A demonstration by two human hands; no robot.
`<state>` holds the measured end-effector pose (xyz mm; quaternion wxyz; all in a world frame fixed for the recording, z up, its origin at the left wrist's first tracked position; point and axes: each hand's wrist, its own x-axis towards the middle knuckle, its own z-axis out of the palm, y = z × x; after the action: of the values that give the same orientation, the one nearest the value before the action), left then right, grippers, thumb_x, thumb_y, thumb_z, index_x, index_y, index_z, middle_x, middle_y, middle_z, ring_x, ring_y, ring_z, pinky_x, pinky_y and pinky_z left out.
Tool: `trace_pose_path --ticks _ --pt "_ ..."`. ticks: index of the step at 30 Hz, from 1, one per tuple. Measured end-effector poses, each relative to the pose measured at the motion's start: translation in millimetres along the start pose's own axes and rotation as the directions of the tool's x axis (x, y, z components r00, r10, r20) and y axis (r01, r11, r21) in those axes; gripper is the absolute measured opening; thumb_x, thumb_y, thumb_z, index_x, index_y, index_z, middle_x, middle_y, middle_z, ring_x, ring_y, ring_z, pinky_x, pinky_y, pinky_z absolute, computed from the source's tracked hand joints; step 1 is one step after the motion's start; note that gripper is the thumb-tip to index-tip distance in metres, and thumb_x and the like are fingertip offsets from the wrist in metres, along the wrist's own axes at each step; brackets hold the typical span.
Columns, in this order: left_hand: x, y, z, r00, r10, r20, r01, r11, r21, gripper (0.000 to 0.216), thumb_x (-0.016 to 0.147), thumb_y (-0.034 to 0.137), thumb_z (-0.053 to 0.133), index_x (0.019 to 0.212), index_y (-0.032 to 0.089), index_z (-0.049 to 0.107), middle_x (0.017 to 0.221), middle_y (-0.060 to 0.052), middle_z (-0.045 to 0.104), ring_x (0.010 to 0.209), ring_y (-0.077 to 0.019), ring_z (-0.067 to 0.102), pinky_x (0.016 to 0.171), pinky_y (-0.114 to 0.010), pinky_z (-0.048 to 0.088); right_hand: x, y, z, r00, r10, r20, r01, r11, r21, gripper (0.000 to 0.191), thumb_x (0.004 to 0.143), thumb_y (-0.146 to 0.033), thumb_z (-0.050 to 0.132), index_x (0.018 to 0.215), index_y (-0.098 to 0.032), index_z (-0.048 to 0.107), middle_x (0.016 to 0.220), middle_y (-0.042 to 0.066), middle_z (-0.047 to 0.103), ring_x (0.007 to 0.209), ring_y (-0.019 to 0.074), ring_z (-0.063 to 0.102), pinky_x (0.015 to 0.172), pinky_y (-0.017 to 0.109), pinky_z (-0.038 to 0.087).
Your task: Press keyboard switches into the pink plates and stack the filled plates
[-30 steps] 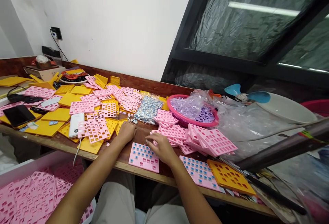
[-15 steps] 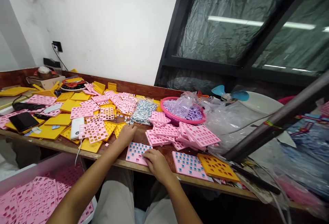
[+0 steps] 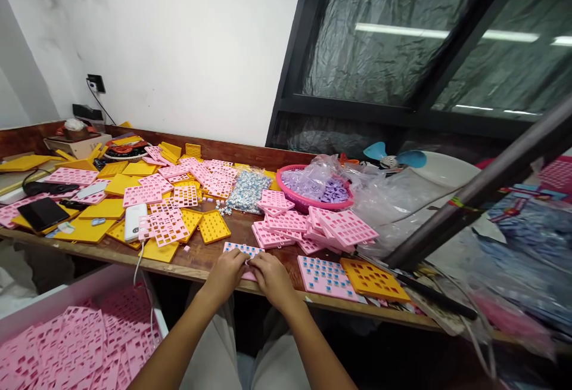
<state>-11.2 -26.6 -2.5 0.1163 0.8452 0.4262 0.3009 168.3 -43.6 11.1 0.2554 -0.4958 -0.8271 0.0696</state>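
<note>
My left hand (image 3: 227, 272) and my right hand (image 3: 269, 275) lie side by side on a pink grid tray (image 3: 243, 250) with blue pieces in it, at the front edge of the wooden table (image 3: 192, 262). Both hands have their fingers curled down over the tray's near part and hide most of it. A second pink tray filled with blue pieces (image 3: 325, 277) lies to the right of my right hand. An orange grid tray (image 3: 373, 281) lies beside that one.
Pink trays (image 3: 313, 226) are heaped behind my hands; more pink and yellow trays (image 3: 147, 190) cover the left of the table. There are a clear bag of small pieces (image 3: 248, 190), a pink basket (image 3: 313, 186), a white power bank (image 3: 133, 221), a tablet (image 3: 41, 213) and a bin of pink trays (image 3: 67, 342) lower left.
My left hand came back from the small pieces behind to the pink tray. The right hand slid toward me. Both now meet on the tray at the table's edge.
</note>
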Motion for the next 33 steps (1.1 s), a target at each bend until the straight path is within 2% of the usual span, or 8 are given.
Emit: trace_pose_path --ticks 7,14,20,23,25,27,30,33 --pt "6.6 -3.5 -14.4 1.000 0.008 0.024 -0.011 0.989 0.146 0.009 0.088 0.023 0.068 0.096 0.022 0.073 0.093 -0.006 0.069 0.098 -0.0253 0.057 0.085 -0.037 0.040 -2.1 -1.5 4.8 1.000 0.006 -0.028 -0.008 0.998 -0.059 0.021 0.097 -0.015 0.054 0.099 -0.023 0.072 0.096 0.004 0.067 0.093 0.0188 0.059 0.082 0.030 0.044" --pt "4.8 -14.9 -24.1 0.997 0.024 0.075 -0.033 0.992 0.121 0.009 0.088 0.021 0.069 0.095 0.023 0.074 0.092 -0.004 0.072 0.095 -0.0225 0.059 0.085 -0.037 0.038 -21.0 -20.4 10.7 0.999 -0.041 -0.036 0.031 0.971 -0.239 0.026 0.099 -0.021 0.051 0.119 -0.021 0.067 0.110 0.010 0.068 0.103 0.0242 0.056 0.086 0.038 0.042" --pt "-11.5 -10.3 -16.4 1.000 0.024 -0.007 -0.023 0.991 0.131 0.010 0.092 0.030 0.065 0.094 0.022 0.072 0.094 -0.005 0.069 0.097 -0.0237 0.056 0.086 -0.038 0.039 -23.1 -15.1 -2.6 1.000 -0.030 -0.001 0.030 0.994 -0.103 0.026 0.097 -0.022 0.054 0.119 -0.024 0.067 0.108 0.007 0.068 0.103 0.0226 0.058 0.086 0.035 0.043" --pt "-16.0 -9.3 -15.2 1.000 0.003 -0.026 -0.001 0.997 0.079 0.015 0.094 0.034 0.063 0.093 0.022 0.071 0.097 -0.006 0.068 0.097 -0.0233 0.056 0.086 -0.038 0.041 10.9 -0.7 -11.3 0.998 -0.048 0.029 0.047 0.998 0.046 0.020 0.095 -0.022 0.055 0.107 -0.024 0.072 0.100 0.005 0.070 0.094 0.0196 0.062 0.083 0.031 0.045" --pt "-14.9 -8.9 -15.7 1.000 -0.011 -0.025 0.012 0.998 0.061 0.016 0.093 0.036 0.063 0.090 0.022 0.070 0.096 -0.005 0.068 0.097 -0.0234 0.056 0.086 -0.038 0.041 51.2 8.9 -10.7 0.999 -0.014 -0.031 0.017 0.993 0.118 0.020 0.095 -0.021 0.054 0.105 -0.021 0.072 0.101 0.006 0.071 0.093 0.0188 0.064 0.083 0.030 0.046" --pt "-12.0 -8.1 -16.4 0.999 -0.031 -0.014 0.032 0.997 0.075 0.016 0.093 0.035 0.064 0.086 0.022 0.069 0.093 -0.005 0.068 0.096 -0.0238 0.056 0.085 -0.039 0.042 99.4 17.5 -4.1 1.000 0.018 -0.022 -0.016 0.996 0.092 0.022 0.094 -0.020 0.055 0.109 -0.019 0.071 0.105 0.007 0.072 0.094 0.0188 0.065 0.084 0.029 0.046" --pt "-10.7 -5.9 -14.4 0.998 -0.061 -0.004 0.061 0.987 0.150 0.015 0.092 0.036 0.066 0.086 0.022 0.070 0.093 -0.006 0.068 0.096 -0.0251 0.056 0.083 -0.040 0.043 165.6 29.0 11.8 0.991 0.088 0.100 -0.081 0.994 -0.069 0.021 0.088 -0.017 0.062 0.106 -0.018 0.072 0.109 0.008 0.073 0.098 0.0214 0.065 0.085 0.029 0.045" --pt "-19.5 -3.0 -4.4 0.999 -0.029 -0.025 0.035 0.967 0.254 0.013 0.095 0.031 0.060 0.094 0.023 0.070 0.099 -0.007 0.068 0.099 -0.0269 0.057 0.087 -0.046 0.044 205.3 39.1 28.2 0.984 0.106 0.144 -0.090 0.989 -0.113 0.016 0.083 -0.015 0.068 0.098 -0.017 0.074 0.105 0.010 0.074 0.098 0.0231 0.065 0.084 0.028 0.043"
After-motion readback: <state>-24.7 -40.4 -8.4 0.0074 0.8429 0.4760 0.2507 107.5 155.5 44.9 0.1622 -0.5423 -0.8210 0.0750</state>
